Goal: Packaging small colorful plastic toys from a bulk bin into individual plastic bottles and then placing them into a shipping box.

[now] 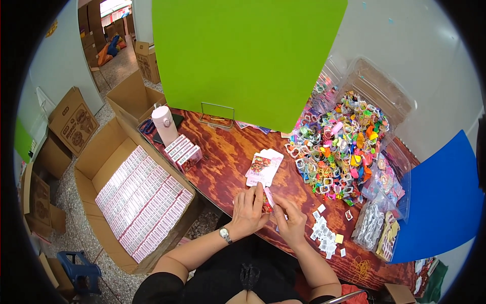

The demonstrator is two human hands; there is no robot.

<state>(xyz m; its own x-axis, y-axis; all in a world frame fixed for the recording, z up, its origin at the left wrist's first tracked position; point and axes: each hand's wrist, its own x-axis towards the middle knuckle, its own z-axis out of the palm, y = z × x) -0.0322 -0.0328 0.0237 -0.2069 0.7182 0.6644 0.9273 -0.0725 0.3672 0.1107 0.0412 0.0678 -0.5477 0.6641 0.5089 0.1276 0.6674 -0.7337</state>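
Near the table's front edge, my left hand [246, 210] and my right hand [290, 222] work together on a small pink box [267, 203] with a red picture. The left fingers wrap over its face and partly cover it. At its right side, my right thumb and fingers pinch the pale pink flap end. Just beyond lies a loose pile of flat pink-and-white printed pieces [263, 167], the top one showing a red cartoon picture. Several similar pink boxes [182, 152] stand in a row at the table's left edge.
Left of the table, an open carton [109, 243] holds tight rows of small pink boxes. A pink bottle [164, 124] stands behind the row. A heap of colourful trinkets [349, 147] covers the right side, with small white labels [324, 233] and rubber bands [360, 268] nearer. Green board [243, 61] rises behind.
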